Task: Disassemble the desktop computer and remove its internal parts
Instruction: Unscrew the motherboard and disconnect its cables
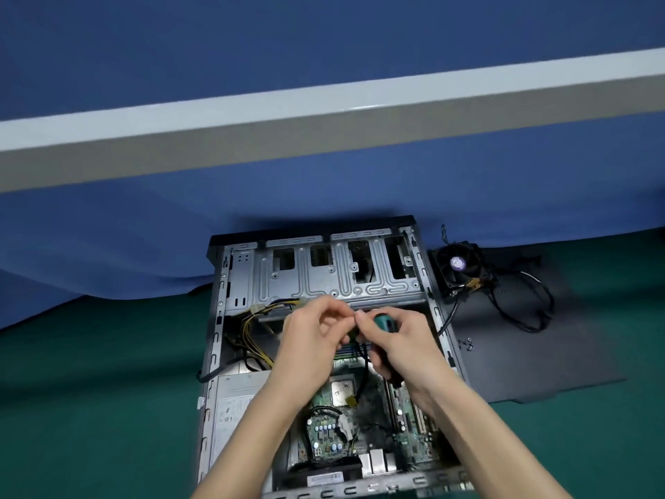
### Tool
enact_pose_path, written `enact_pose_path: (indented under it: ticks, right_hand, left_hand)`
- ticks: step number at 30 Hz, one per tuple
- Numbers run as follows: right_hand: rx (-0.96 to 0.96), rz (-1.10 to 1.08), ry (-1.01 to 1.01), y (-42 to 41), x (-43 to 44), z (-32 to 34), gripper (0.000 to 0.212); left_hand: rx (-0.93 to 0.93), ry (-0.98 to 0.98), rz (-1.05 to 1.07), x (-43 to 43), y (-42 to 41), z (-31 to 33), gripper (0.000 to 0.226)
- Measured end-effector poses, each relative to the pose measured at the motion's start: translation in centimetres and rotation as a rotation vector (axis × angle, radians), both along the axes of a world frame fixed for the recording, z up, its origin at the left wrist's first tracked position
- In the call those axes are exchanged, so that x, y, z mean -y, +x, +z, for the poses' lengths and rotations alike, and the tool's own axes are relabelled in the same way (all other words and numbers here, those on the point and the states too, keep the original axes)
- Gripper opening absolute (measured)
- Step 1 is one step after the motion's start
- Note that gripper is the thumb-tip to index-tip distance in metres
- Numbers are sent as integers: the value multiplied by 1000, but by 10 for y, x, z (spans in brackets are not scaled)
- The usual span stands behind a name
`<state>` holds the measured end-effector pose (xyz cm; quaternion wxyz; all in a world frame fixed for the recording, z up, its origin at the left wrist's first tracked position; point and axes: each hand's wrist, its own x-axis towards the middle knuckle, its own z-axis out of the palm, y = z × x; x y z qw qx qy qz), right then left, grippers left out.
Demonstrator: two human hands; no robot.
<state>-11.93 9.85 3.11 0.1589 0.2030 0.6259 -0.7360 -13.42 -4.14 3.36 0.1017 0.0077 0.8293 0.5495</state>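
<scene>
Screwdriver (385, 323) is being gripped by the right hand (399, 345) over the computer case (216, 318); a small dark part (354, 334), mostly hidden, is being pinched by the left hand (309, 336).

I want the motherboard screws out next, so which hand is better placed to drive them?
Probably the right hand: it grips the teal-handled screwdriver above the motherboard. The left hand holds no tool and seems to pinch the black cable.
</scene>
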Motion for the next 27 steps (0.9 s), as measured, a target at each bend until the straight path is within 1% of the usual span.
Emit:
enact_pose_path:
  ticks: [1, 3, 6, 9, 12, 14, 15, 17, 19, 20, 23, 25, 27]
  right_hand:
    - [15, 5, -79, -1, -3, 5, 22]
    - [2, -2, -196, -3, -12, 14, 17]
    - [-20, -22, -273, -7, -29, 23, 14]
    - [-19, 13, -320, -10, -49, 26, 13]
    - [-21, 62, -323, -13, -69, 26, 10]
    - [-16, -16, -328, -17, -85, 25, 8]
    - [-4, -105, -317, -19, -96, 22, 7]
    - [24, -300, -197, -24, -126, 12, 8]
    - [74, -415, 17, -25, -157, -6, 5]
    - [122, -439, 107, -24, -168, -19, 4]
    - [303, -439, 291, -15, -183, -71, 11]
    - [397, -416, 371, -8, -183, -105, 10]
    - [448, -400, 442, -5, -181, -129, 5]
  left_hand:
    - [-53, -1, 22, -6, 0, 5, 18]
    - [-160, -41, 42, -17, 0, 16, 16]
    - [-292, -34, 54, -34, -3, 25, 10]
    - [-324, -7, 57, -50, -6, 30, 12]
    - [-336, 16, 36, -65, -10, 30, 9]
    - [-329, -37, 30, -69, -13, 25, 7]
    - [-332, -119, 38, -68, -15, 20, 8]
    - [-345, -321, 61, -59, -18, 6, 14]
    - [-317, -446, 71, -47, -18, -9, 20]
    - [-298, -496, 65, -41, -17, -16, 22]
    - [-264, -634, 6, -30, -13, -35, 24]
    - [-272, -676, -22, -27, -11, -44, 25]
    - [-293, -684, -21, -26, -11, -49, 24]
